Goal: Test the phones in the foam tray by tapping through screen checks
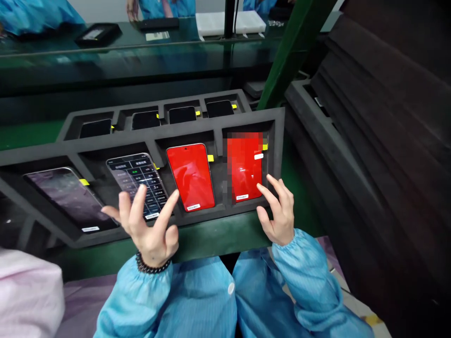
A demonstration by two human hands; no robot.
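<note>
A black foam tray (190,126) with several compartments lies tilted before me, a smartphone in each. My left hand (150,227) hovers with fingers spread over a smartphone showing a dark menu grid (136,180); its index finger reaches the left edge of a red-screened smartphone (192,176). At the right, my right hand (278,209) is open, its index fingertip at the lower right edge of another red-screened smartphone (246,171), which is partly pixelated. On the far left lies a smartphone with a dim greyish screen (68,197). Yellow tabs stick out beside the phones.
Behind stands a second foam tray (123,109) holding several dark-screened phones. A green post (291,51) rises at the back right, beside stacked black foam trays (380,117). Across the bench are a white tray (214,23) and other people's blue sleeves. A pink sleeve (30,291) is at lower left.
</note>
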